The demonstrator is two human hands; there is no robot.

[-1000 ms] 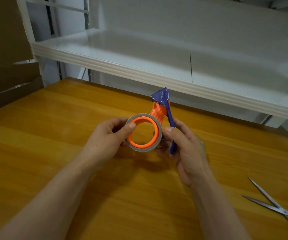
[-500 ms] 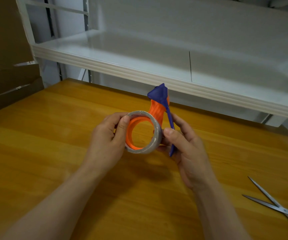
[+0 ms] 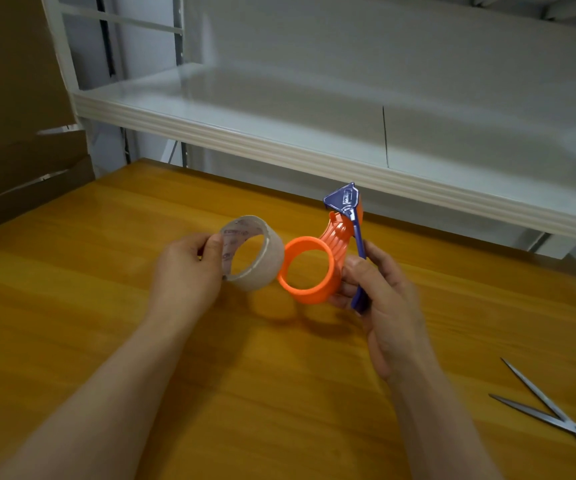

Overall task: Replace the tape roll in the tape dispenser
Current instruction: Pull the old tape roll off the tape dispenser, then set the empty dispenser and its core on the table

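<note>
Slid off its hub, the roll [image 3: 255,254] is pinched in the left hand [image 3: 186,271] over the desk's [image 3: 106,237] middle, just beside the dispenser [image 3: 309,268] the right hand [image 3: 387,306] grips; best lay it well aside

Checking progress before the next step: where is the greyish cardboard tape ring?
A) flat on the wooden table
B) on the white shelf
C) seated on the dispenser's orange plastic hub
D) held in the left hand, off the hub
D: the left hand grips the greyish cardboard tape ring beside the bare orange hub of the dispenser in the right hand.
</note>
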